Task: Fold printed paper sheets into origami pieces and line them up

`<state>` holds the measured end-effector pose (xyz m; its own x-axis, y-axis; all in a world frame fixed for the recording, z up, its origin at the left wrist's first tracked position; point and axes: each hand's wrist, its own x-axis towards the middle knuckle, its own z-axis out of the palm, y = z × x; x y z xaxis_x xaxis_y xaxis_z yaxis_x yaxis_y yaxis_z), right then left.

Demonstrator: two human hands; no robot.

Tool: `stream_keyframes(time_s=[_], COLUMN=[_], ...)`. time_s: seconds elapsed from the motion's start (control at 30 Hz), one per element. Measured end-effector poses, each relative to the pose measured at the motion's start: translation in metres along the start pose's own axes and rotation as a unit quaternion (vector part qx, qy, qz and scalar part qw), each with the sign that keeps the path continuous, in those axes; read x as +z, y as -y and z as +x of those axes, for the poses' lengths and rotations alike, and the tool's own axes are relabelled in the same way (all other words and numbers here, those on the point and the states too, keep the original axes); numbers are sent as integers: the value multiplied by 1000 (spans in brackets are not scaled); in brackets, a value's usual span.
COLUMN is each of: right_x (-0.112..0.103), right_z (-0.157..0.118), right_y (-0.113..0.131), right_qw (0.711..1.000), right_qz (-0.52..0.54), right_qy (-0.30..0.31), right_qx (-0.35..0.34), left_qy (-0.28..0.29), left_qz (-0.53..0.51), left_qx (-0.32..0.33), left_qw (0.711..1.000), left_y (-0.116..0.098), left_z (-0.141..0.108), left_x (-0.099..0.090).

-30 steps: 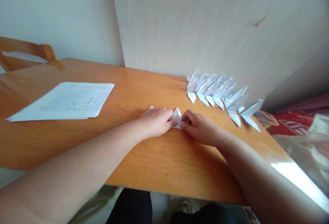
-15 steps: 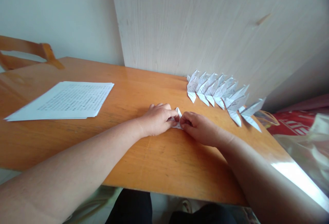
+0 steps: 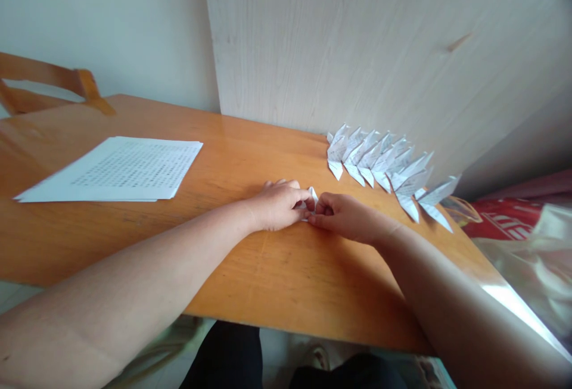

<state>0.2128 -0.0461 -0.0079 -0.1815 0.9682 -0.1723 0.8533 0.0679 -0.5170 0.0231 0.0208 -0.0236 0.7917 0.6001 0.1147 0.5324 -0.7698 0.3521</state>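
Observation:
A small folded white paper (image 3: pixel 313 193) lies on the wooden table between my two hands, its pointed tip showing above the fingers. From the left, my left hand (image 3: pixel 282 204) pinches the paper with thumb and forefinger. My right hand (image 3: pixel 340 215) grips its right side with curled fingers, the thumb close to the left thumb. Most of the paper is hidden behind my fingers.
Several folded paper pieces (image 3: pixel 378 159) stand in a row at the table's back right. A stack of printed sheets (image 3: pixel 129 168) lies at the left on the table (image 3: pixel 277 276). Behind it is a wooden chair (image 3: pixel 49 79). Red and pale bags (image 3: pixel 509 216) sit beyond the right edge.
My right thumb has moved left, closer to the left thumb, and less of the folded paper shows. The whole view has shifted slightly.

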Motion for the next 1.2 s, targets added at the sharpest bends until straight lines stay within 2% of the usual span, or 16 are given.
stream_keyframes(time_s=[0.17, 0.3, 0.6, 0.77, 0.93, 1.03, 1.2], right_x=[-16, -24, -30, -37, -36, -33, -29], right_z=[14, 17, 14, 14, 10, 6, -3], right_y=[1, -1, -12, -17, -27, -34, -30], right_qw=[994, 988, 986, 982, 981, 984, 991], right_qz=[-25, -62, -71, -24, 27, 64, 44], right_qy=[89, 115, 147, 187, 192, 165, 129], right_qx=[49, 77, 32, -2, -26, -24, -6], left_qy=[8, 12, 11, 8, 6, 7, 11], left_qz=[1, 1, 7, 5, -4, -8, -10], left_qx=[-3, -1, 4, 3, 5, 5, 0], left_qw=[1000, 1000, 1000, 1000, 1000, 1000, 1000], left_y=[1, 1, 2, 3, 5, 5, 4], left_z=[1, 1, 1, 0, 1, 2, 2], left_x=[-1, 0, 1, 1, 2, 2, 1])
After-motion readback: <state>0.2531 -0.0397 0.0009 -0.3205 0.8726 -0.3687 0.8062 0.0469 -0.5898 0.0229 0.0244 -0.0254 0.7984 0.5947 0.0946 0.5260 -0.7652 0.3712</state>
